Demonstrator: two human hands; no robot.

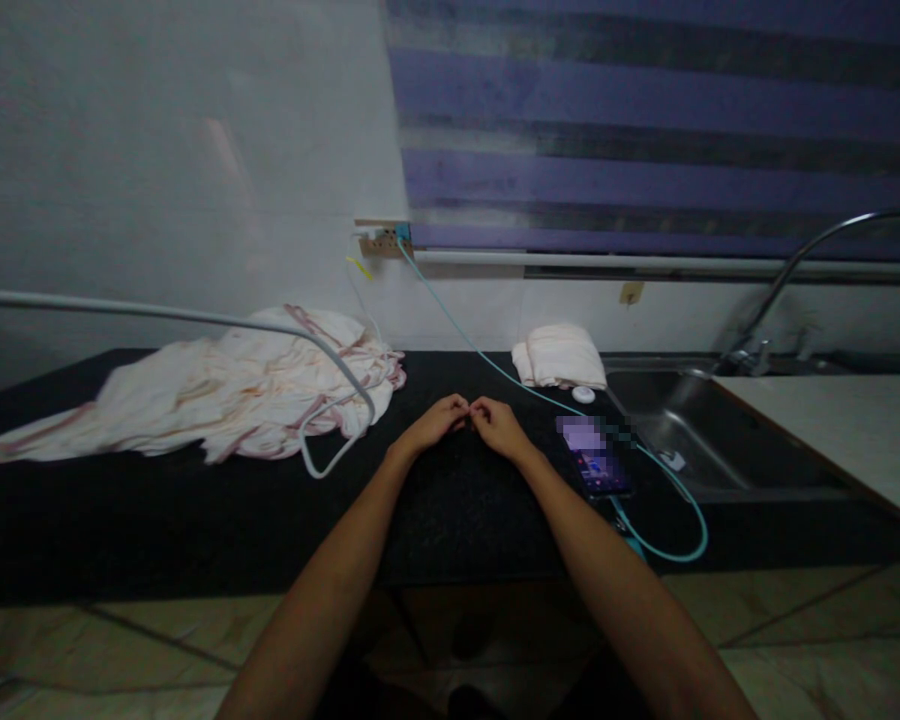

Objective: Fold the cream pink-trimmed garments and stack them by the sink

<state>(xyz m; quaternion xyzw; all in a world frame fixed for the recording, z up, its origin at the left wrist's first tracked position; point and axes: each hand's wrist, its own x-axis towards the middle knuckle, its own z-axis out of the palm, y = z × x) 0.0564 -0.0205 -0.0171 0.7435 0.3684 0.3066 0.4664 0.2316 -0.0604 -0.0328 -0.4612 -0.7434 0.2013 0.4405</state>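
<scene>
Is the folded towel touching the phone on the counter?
Apart. The head view shows bare black counter between the folded towel and the phone.

Cloth heap point(217, 395) lies left on the counter point(157, 520), phone point(596, 458) right, sink point(690, 430) beyond
</scene>
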